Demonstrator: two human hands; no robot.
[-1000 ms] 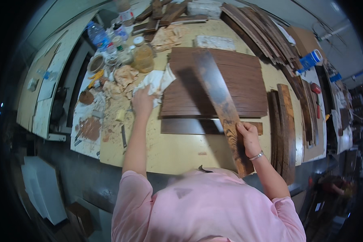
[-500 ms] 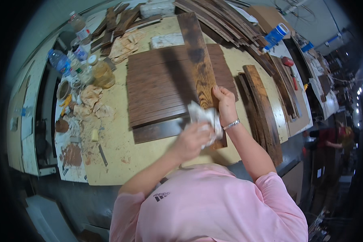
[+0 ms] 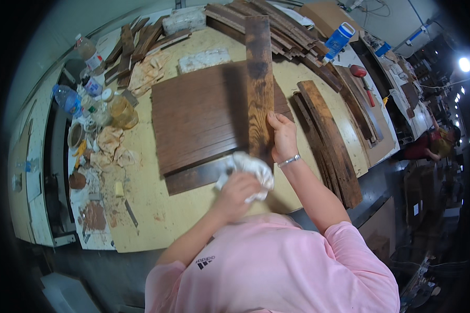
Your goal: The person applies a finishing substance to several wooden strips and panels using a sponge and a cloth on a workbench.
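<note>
In my right hand (image 3: 284,136) I grip a long brown wooden plank (image 3: 260,94) by its right edge, thumb on the grained face. The plank stands raised over the table, its far end pointing away from me. My left hand (image 3: 238,194) is closed on a crumpled white rag (image 3: 254,173), near the plank's lower end, which the rag partly hides. Whether rag and plank touch I cannot tell. Beneath lies a panel of dark brown boards (image 3: 198,115) set side by side, with one loose board (image 3: 193,176) along its near edge.
Bottles and jars (image 3: 122,110), cloths (image 3: 111,141) and a putty-smeared patch (image 3: 93,215) are on the left. Planks pile up at the back (image 3: 266,31). More planks (image 3: 331,146), a blue bottle (image 3: 340,39) and a red-handled tool (image 3: 368,94) lie right. Another person (image 3: 436,143) stands far right.
My left hand has moved left and slightly down with the rag, away from the plank's face. The plank now points more straight ahead, and the whole view has shifted a little.
</note>
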